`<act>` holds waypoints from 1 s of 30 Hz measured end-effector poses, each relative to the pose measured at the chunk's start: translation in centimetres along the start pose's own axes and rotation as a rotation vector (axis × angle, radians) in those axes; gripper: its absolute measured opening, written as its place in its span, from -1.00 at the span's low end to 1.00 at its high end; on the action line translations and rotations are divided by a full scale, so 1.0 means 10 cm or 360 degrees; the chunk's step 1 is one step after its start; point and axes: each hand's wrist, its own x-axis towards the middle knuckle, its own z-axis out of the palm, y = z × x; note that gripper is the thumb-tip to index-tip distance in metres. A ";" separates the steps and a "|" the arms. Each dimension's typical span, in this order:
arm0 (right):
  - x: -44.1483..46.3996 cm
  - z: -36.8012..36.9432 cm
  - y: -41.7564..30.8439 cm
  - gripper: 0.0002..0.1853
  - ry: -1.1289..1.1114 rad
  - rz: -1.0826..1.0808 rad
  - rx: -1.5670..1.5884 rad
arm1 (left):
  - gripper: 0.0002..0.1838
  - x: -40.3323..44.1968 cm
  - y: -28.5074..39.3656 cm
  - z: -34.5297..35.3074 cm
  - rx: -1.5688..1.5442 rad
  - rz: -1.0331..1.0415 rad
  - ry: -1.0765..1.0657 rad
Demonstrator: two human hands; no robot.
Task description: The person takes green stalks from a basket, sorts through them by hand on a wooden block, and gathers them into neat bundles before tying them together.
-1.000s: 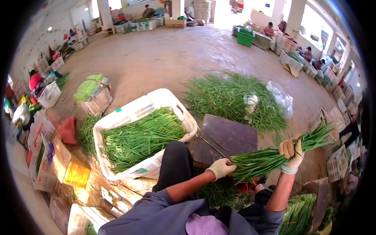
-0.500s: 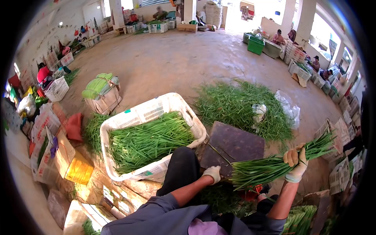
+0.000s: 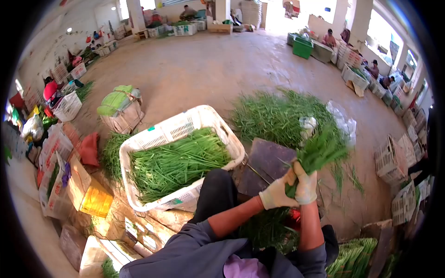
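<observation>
A bunch of long green chives (image 3: 322,150) is gripped in both my hands, its leafy end fanning away to the upper right. My left hand (image 3: 278,191), in a pale glove, closes round the lower end. Beside it my right hand (image 3: 306,185), also gloved, wraps the stalks a little higher. Just left of the hands lies a dark square board (image 3: 259,169) with a few loose stalks on it. A white plastic crate (image 3: 126,173) stands left of my knee, holding many more chives (image 3: 178,160).
Beyond the board spreads a heap of loose greens (image 3: 266,113) with a clear plastic bag (image 3: 342,121). A wrapped bale (image 3: 121,111) sits behind the crate. More chives (image 3: 354,259) lie at lower right. Other people work among crates along the walls.
The bunch has swung from sideways at the right to pointing away over the heap, blurring at its tips. My left hand has left the board and joined the right on the stalks.
</observation>
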 end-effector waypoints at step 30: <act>-0.80 -0.91 1.20 -0.73 0.0059 -0.0367 -0.1612 | -0.88 0.31 -0.36 -1.63 -0.1207 -0.0297 0.1585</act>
